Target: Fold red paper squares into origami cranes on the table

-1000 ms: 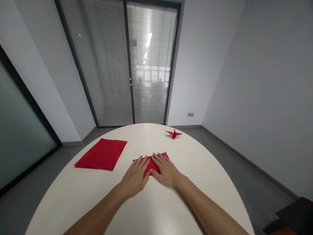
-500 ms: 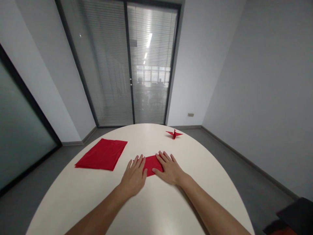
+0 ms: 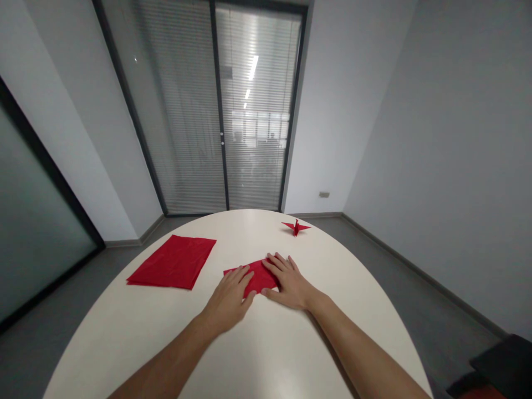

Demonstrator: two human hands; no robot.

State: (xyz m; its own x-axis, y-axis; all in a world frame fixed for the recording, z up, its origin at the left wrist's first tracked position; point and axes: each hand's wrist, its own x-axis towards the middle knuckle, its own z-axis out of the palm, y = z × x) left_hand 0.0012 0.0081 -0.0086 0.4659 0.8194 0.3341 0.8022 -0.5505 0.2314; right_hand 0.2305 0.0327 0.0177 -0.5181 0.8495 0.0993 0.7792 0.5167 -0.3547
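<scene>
A folded piece of red paper [image 3: 258, 277] lies flat on the white round table [image 3: 266, 349], partly covered by both hands. My left hand [image 3: 230, 296] rests over its left end, fingers stretched out and thumb near the front edge. Over the right end my right hand [image 3: 288, 282] lies flat with its fingers spread. Between the two hands the middle of the paper shows. Further left lie red paper sheets [image 3: 172, 263], seemingly stacked. Near the table's far edge stands a red origami crane [image 3: 296, 227] with its wings out.
Beyond the table is a glass door [image 3: 257, 122] with blinds in a dark frame. A wall outlet [image 3: 324, 194] sits low on the back wall. At the lower right is a dark object [image 3: 502, 366], perhaps a chair, cut off by the frame.
Both hands were close together on the paper, then moved apart, baring its middle. Since then the left fingers have shifted slightly inward over the paper. The sheets and crane stay put.
</scene>
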